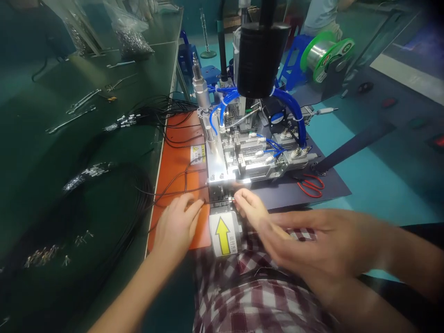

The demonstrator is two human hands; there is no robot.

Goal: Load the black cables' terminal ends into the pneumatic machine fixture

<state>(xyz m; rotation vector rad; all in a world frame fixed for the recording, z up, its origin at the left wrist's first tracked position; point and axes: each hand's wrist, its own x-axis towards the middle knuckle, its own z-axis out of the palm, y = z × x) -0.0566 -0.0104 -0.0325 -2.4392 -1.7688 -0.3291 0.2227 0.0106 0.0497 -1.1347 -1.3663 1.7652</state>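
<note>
Green bench top [69, 152] fills the left side, strewn with coils of black wire, loose metal tools and bags of small parts. An orange mat [178, 157] lies at its edge under a small machine [243, 152] with blue hoses and a black cylinder above it. Red scissors [311, 185] lie on the dark sheet beside the machine, and a green spool [328, 53] stands behind. At the machine's front edge sits a small black clamp [218, 200], with a yellow arrow label [224, 236] just below it. A thin black cable [194, 188] crosses the mat and ends at this clamp. The left hand [176, 226] rests on the mat, its fingers [196, 206] curled with the tips against the cable just left of the clamp; whether they pinch it is unclear. The right hand [312, 249], blurred, reaches in from the right, its thumb and forefinger [243, 200] pressed together on the cable's metal end at the clamp's right side. Below the hands is a checked shirt [249, 296].
</note>
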